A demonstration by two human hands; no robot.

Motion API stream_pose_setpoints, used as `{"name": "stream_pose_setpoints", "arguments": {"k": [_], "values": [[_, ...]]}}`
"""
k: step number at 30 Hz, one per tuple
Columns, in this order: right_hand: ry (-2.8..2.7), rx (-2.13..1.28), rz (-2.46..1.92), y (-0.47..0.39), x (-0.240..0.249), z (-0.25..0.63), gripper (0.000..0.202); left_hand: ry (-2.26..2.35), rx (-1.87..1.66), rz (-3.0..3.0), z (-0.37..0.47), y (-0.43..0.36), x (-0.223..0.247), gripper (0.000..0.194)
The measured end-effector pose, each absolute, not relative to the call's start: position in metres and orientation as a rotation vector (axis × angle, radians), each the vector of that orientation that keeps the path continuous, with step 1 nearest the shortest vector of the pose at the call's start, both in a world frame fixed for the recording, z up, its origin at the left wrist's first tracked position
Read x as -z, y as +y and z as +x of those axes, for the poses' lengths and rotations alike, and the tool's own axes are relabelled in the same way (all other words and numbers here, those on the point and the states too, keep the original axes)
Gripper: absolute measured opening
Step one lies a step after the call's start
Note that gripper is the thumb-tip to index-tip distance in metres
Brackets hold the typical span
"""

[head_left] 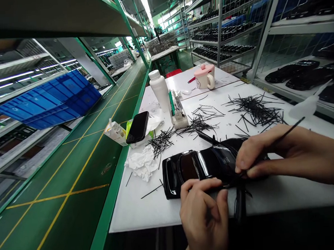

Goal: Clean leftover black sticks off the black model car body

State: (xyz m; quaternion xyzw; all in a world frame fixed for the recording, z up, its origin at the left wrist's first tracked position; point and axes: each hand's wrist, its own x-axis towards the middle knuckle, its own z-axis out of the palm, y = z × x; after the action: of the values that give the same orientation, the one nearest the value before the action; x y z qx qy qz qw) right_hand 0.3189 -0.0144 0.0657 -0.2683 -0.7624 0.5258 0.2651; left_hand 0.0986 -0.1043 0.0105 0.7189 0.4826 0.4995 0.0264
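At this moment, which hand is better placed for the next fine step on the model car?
Right, probably: the right hand grips a thin black stick at the model car's near side. The left hand, resting along that edge, seems suited to steadying.

Your right hand point(265, 155) hides part of the toy car point(213, 159); the bottom edge cuts off your left hand point(203, 212) near the wrist.

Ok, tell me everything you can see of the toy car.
The toy car is glossy black, metal or plastic by its look, with doors apparently open on both sides. It sits upright on the white table. The right hand hides part of one end, fingertips at the near side; the left hand touches that side too.
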Motion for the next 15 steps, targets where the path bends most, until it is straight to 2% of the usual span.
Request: {"name": "stream_pose_setpoints", "arguments": {"k": [7,15], "values": [[-2.288,-1.373,-0.603,-0.005,-0.073,0.317,0.016,1.819,-1.429,2.305,0.083,-0.112,-0.006,0.032],[-2.381,-1.311,-0.501,-0.006,-0.055,0.318,0.013,1.982,-1.29,2.267,0.1,-0.104,-0.002,0.025]]}}
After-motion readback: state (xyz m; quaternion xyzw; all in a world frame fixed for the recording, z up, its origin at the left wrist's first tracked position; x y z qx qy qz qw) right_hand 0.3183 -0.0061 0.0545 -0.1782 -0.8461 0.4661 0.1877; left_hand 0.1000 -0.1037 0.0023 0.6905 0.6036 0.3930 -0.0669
